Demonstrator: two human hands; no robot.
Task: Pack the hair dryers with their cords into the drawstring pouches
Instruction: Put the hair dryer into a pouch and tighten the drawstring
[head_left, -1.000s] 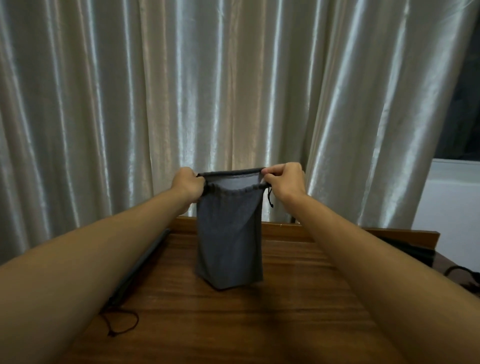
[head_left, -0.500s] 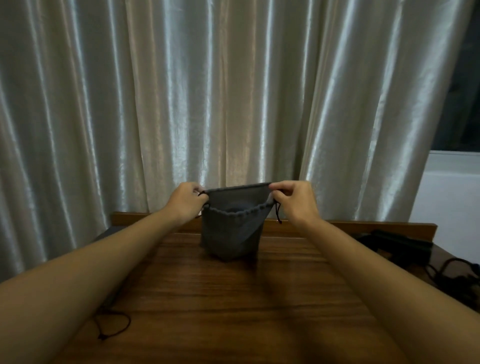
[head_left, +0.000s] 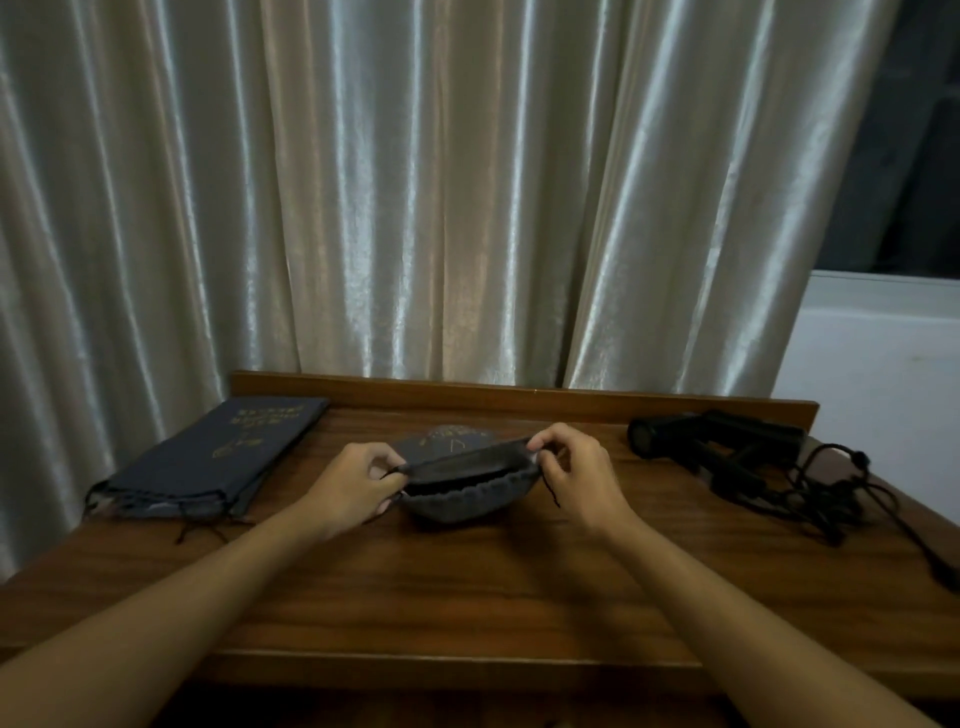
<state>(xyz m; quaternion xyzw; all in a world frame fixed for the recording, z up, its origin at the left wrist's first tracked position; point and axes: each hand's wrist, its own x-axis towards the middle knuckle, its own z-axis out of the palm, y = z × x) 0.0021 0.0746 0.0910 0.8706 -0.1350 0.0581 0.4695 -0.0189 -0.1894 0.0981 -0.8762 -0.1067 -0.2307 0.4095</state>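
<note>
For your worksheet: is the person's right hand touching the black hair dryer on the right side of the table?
Apart. The head view shows the right hand pinching the pouch rim, with bare table visible between it and the hair dryer.

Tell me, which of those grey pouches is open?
The middle pouch, whose mouth the left hand and right hand pinch apart. The pouches at the left lie flat in a stack.
</note>
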